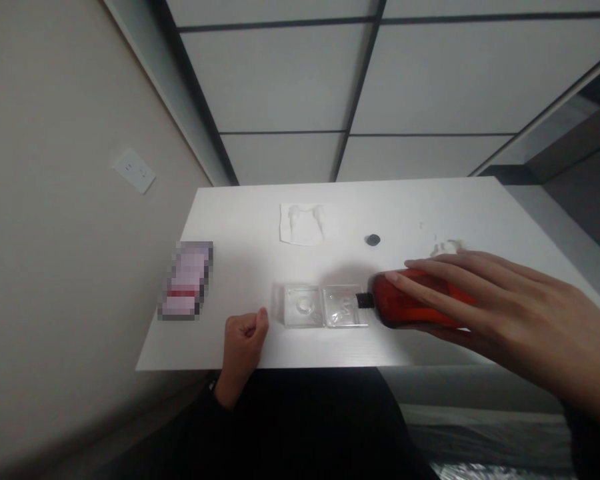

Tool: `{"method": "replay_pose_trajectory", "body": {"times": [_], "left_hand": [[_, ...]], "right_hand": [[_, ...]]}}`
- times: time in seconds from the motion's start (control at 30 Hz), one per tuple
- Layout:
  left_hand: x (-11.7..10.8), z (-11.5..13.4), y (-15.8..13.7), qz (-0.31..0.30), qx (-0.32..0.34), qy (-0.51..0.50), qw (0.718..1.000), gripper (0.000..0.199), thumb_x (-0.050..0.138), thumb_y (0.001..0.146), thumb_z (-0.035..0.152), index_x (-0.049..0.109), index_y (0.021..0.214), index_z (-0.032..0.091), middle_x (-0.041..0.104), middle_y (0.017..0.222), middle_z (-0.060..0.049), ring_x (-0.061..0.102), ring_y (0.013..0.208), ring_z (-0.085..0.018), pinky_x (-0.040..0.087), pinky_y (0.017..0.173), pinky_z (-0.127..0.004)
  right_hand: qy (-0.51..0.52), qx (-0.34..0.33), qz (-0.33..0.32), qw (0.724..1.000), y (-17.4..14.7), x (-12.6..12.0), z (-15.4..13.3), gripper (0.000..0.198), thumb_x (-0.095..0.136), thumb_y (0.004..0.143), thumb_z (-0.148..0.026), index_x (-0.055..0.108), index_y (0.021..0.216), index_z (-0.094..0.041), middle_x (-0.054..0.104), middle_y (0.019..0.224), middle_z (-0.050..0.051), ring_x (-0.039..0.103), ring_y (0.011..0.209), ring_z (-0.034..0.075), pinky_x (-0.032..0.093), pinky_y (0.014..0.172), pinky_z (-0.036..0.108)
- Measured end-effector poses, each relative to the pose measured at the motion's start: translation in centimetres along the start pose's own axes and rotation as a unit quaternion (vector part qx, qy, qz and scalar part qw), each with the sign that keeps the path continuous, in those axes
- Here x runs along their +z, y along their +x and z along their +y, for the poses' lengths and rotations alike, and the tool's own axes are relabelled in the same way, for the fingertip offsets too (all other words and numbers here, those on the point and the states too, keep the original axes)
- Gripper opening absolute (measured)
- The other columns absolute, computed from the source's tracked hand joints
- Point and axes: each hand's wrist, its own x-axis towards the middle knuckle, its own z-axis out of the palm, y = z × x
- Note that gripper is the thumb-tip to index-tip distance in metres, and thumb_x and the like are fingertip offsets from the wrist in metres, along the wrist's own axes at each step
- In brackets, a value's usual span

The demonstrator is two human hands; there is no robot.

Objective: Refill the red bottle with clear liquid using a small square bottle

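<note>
Red bottle on its side, neck to the clear case

The bottle is gripped by the right hand, nearer the counter's right end than its left. Fingers drape along its upper side, probably to steady the tilt; whether it touches the surface cannot be told. Its black neck overlaps the case's right half, seemingly so its mouth faces that half. The case lies near the front edge, its two square halves flat, side by side.

Left of it the left hand is curled into a fist by the front edge, nothing showing in it, perhaps simply parked. Beyond the case, a dark disc and a white sheet sit towards the back edge; a blurred pink item is at the left edge.
</note>
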Motion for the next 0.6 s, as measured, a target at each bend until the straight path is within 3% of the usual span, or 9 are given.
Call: {"method": "replay_pose_trajectory", "body": {"times": [0.6], "left_hand": [[0.06, -0.1, 0.18, 0.004, 0.018, 0.003, 1.0, 0.047, 0.043, 0.091, 0.042, 0.015, 0.057, 0.025, 0.014, 0.052, 0.006, 0.015, 0.048, -0.009, 0.013, 0.049, -0.03]], "right_hand": [[-0.018, -0.01, 0.008, 1.0, -0.04, 0.2, 0.03, 0.057, 0.043, 0.097, -0.01, 0.062, 0.148, -0.027, 0.077, 0.124, 0.011, 0.071, 0.108, 0.034, 0.058, 0.094, 0.05]]}}
